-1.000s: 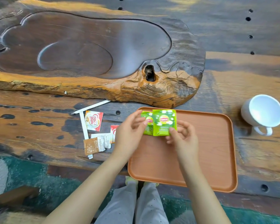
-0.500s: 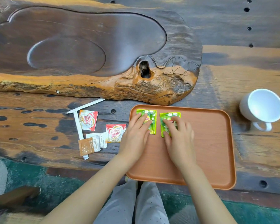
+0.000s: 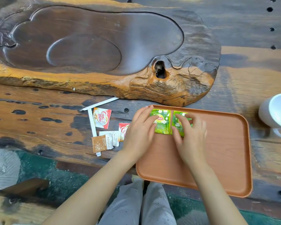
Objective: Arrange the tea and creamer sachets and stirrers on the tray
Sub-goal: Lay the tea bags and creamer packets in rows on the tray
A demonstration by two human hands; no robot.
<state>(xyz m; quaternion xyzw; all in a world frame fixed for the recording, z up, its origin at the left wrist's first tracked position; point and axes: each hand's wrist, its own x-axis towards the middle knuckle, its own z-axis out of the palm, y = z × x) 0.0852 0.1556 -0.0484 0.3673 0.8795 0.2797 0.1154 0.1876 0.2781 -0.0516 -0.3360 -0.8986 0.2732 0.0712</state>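
Two green tea sachets lie side by side at the far left end of the orange tray [image 3: 225, 151]. My left hand [image 3: 139, 132] rests flat with its fingertips on the left tea sachet [image 3: 163, 122]. My right hand [image 3: 191, 140] lies with spread fingers on the right tea sachet [image 3: 179, 130]. Left of the tray, on the table, are a red-and-white creamer sachet [image 3: 102, 117], a second creamer sachet [image 3: 122, 130] half hidden behind my left hand, a brown sachet [image 3: 101, 143], a white sachet [image 3: 110, 135] and two white stirrers [image 3: 99, 103] [image 3: 92, 122].
A big carved wooden slab [image 3: 88, 46] fills the table behind the tray. A white cup [image 3: 277, 111] stands at the right edge of view. The table's near edge runs just under the tray, with my knees below it.
Both tea sachets went from being held up in my hands down onto the tray, and have since been pushed closer together. My hands now lie flat on them.
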